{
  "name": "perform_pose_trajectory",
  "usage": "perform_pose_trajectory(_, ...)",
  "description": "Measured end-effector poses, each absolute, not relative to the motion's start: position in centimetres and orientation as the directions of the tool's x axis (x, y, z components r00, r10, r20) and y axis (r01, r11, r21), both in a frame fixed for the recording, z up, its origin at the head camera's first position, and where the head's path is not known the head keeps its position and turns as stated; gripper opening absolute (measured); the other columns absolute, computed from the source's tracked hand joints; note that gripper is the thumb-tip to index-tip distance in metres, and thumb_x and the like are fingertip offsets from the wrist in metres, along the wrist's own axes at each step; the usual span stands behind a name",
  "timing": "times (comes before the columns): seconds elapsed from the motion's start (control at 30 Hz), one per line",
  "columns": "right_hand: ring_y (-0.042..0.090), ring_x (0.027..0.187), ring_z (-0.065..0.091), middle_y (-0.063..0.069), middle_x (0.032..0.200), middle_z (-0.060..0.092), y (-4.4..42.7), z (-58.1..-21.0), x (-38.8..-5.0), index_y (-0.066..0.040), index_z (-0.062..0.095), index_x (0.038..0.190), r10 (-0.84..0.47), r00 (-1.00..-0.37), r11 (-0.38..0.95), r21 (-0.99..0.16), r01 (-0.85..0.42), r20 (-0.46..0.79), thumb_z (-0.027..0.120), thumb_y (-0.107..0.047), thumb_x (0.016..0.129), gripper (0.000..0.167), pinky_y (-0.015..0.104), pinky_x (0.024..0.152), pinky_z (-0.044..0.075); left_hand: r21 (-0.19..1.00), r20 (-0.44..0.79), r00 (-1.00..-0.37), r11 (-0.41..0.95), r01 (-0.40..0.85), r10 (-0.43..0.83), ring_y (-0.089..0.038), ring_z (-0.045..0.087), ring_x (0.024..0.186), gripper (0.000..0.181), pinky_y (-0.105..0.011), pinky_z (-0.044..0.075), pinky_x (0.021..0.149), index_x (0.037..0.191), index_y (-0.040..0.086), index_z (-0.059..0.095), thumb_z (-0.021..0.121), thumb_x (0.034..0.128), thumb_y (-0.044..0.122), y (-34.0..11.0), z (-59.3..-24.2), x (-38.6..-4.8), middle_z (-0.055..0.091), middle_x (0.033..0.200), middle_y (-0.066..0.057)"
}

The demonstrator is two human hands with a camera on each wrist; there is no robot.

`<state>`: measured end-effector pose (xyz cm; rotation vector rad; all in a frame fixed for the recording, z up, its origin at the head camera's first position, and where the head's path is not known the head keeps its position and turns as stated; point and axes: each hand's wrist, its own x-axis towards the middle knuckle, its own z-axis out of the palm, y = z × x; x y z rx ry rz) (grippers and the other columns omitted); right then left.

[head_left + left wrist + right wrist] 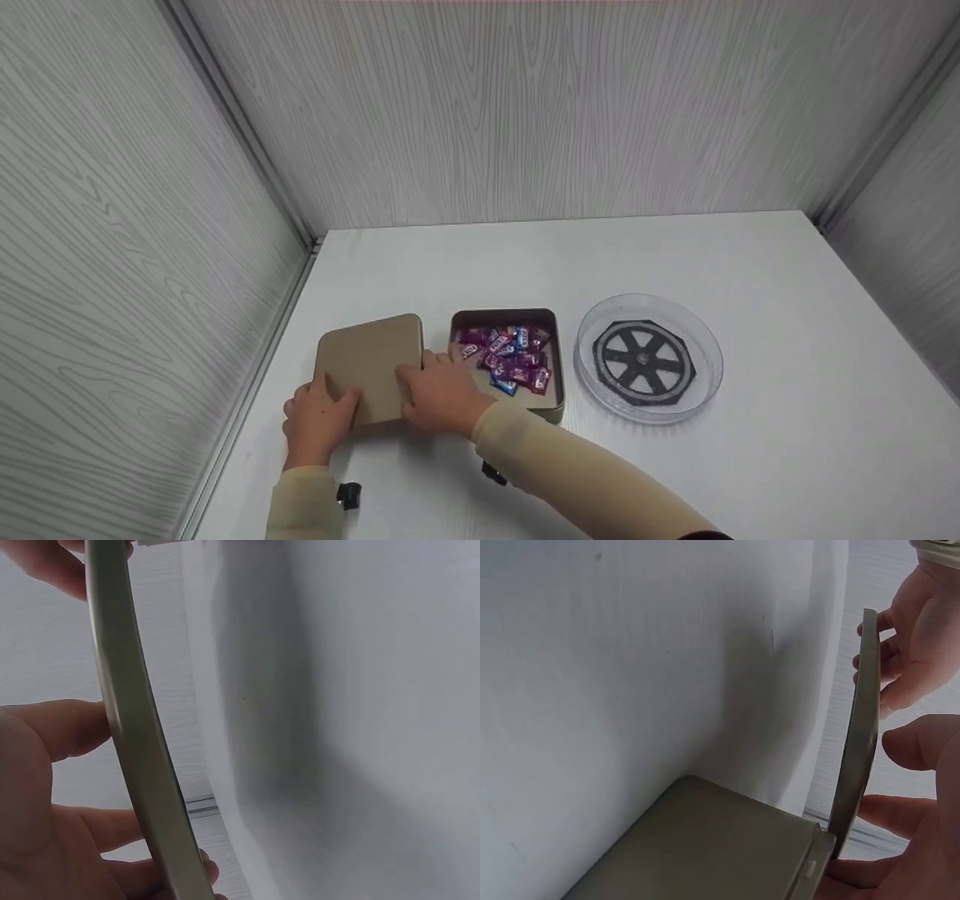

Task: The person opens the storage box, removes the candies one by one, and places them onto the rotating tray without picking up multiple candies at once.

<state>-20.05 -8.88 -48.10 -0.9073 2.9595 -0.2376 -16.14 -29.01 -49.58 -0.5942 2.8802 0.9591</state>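
L hand (319, 420) + R hand (446, 394) both grip the lid (375, 364) at opp. edges, prob. for balance; it's held above the table (765, 465), left of the tin (555, 414) (sweets (517, 367) inside, uncovered).

3 pale grey walls with a darker wood-grain pattern enclose a white bench (810, 420): a back wall (555, 112), a left wall (127, 262) and a right wall (911, 247). The bench's far edge meets the back wall. Grey strips run up the 2 back corners, and a grey rail (251, 397) follows the bench's left side. The light is cool and dim, with soft-edged shadows (262, 690) on the bench.
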Motion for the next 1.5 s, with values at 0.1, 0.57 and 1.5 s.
perform_pose_trajectory(0.1, 0.031, 0.12, 0.057, 0.013, 0.128, 0.061, -9.2, -48.5, -20.2, -0.023, 0.058, 0.137, -0.552, -0.833, 0.826, -0.143, -0.546, -0.009, 0.06, -0.04, 0.093, 0.048, 0.062, 0.115, 0.021, 0.566, -0.175, -0.923, 0.732, -0.378, -0.342, -0.053, 0.029, 0.133, 0.079, -0.069, 0.025, 0.106, 0.155, -0.005, 0.028, 0.058, 0.0973, 0.04, -29.0, -50.0, -16.4, 0.031, 0.149, -0.036)
perform_pose_trajectory(0.57, 0.03, 0.101, 0.063, 0.011, 0.099, 0.065, -10.2, -50.1, -20.3, -0.011, 0.064, 0.117, -0.564, -0.825, 0.825, -0.052, -0.563, -0.018, 0.055, -0.038, 0.095, 0.036, 0.068, 0.113, 0.018, 0.532, -0.194, -0.923, 0.754, -0.384, -0.333, -0.054, 0.032, 0.131, 0.077, -0.07, 0.027, 0.104, 0.152, -0.009, 0.032, 0.057, 0.0952, 0.038, -29.4, -51.4, -16.7, 0.035, 0.147, -0.037)
perform_pose_trajectory(1.5, 0.027, 0.124, 0.055, 0.005, 0.126, 0.065, -8.3, -49.8, -20.8, -0.021, 0.062, 0.135, -0.643, -0.762, 0.765, 0.037, -0.642, 0.073, 0.052, -0.038, 0.1, 0.04, 0.066, 0.114, 0.018, 0.491, -0.105, -0.946, 0.811, -0.318, -0.307, -0.054, 0.023, 0.138, 0.069, -0.072, 0.022, 0.106, 0.147, -0.007, 0.04, 0.057, 0.0974, 0.038, -27.6, -51.5, -16.9, 0.031, 0.151, -0.035)
